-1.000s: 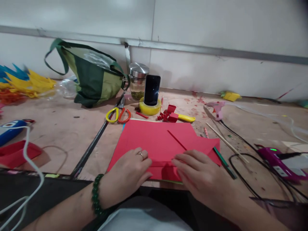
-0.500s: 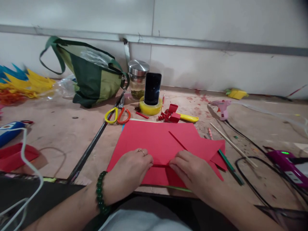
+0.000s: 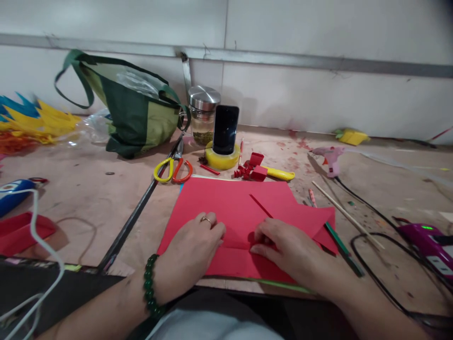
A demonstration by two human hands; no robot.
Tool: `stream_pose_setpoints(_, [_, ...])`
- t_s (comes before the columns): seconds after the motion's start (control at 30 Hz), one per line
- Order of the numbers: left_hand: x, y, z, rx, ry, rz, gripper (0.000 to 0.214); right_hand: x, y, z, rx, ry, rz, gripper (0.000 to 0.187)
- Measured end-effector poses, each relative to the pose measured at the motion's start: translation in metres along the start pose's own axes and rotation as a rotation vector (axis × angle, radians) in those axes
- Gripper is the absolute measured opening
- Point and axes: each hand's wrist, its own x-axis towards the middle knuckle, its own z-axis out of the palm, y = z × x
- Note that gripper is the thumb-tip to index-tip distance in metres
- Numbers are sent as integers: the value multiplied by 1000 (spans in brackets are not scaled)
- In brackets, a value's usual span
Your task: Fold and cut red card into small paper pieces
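Observation:
A red sheet of paper lies on the wooden table in front of me, with a folded strip along its near edge. My left hand, with a ring and a green bead bracelet, rests on the paper with its fingers curled down onto the fold. My right hand presses on the same fold just to the right, fingertips bent onto the paper. A folded red flap sticks out to the right of my right hand.
Yellow and orange scissors, a tape roll holding a phone, a jar, a green bag, a yellow cutter, a pink glue gun, a purple glue gun with black cables, a wooden stick and a metal ruler surround the paper.
The near edge of the red paper has been folded up into a strip. Both hands shifted slightly along the fold, and the right flap now sticks out more.

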Motion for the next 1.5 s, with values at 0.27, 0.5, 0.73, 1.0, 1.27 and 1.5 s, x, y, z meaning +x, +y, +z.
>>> stream_pose_setpoints(0.27, [-3,2,-15,-177,110,54,38,4,-20,-23,-107,-41,-92,12])
stream_pose_setpoints(0.5, [9,-8,-49,-764,-112,64,35,19,-46,-60,-44,56,-348,20])
stream_pose_setpoints(0.73, [15,-19,-51,-1300,-344,-12,36,33,-32,-90,214,25,-242,9])
stream_pose_setpoints(1.0, [5,-42,-48,-1410,-397,38,43,33,14,-104,532,269,-60,23])
stream_pose_setpoints(1.27, [36,-26,-43,-1622,-83,-22,40,44,-9,-69,947,297,5,37])
stream_pose_setpoints(1.5, [54,-21,-22,-1823,-171,-15,32,69,-30,-39,1011,450,30,26])
